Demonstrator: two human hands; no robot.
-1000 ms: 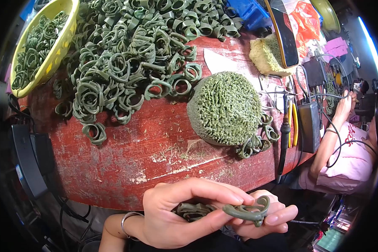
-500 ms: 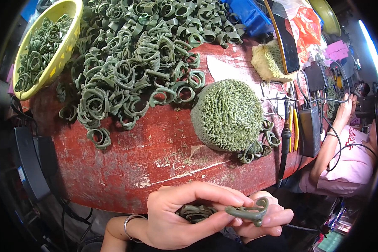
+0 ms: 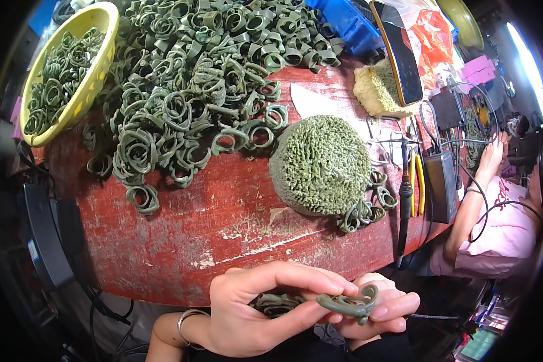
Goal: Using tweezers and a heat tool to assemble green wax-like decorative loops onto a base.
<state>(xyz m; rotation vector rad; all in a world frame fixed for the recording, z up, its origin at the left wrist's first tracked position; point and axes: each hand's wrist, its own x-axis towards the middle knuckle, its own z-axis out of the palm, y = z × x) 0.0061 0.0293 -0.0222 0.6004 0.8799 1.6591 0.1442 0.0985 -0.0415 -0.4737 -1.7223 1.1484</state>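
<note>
At the near edge of the red table, my left hand [image 3: 247, 317] pinches a dark green wax-like ring [image 3: 350, 306] between thumb and fingers. More green rings [image 3: 276, 304] are tucked in its curled palm. Just to the right, my right hand [image 3: 389, 311] is closed against the same ring, its fingertips touching the curled right end. Part of this hand is hidden behind the ring and my left fingers. Beyond my hands stands a round, rough-topped green block [image 3: 323, 166], with several loose rings [image 3: 357, 216] beside its right side.
A large heap of green rings [image 3: 175, 111] covers the table's far left, beside a yellow basket [image 3: 110, 57] of rings. To the right are a phone [image 3: 398, 57], a black-handled tool on a cord [image 3: 405, 196], yellow-handled pliers [image 3: 420, 187] and a co-worker in pink [image 3: 495, 235].
The pinched ring has shifted slightly left and down, along with my fingertips. The whole view has turned a little, so the right side of the table appears farther left.
</note>
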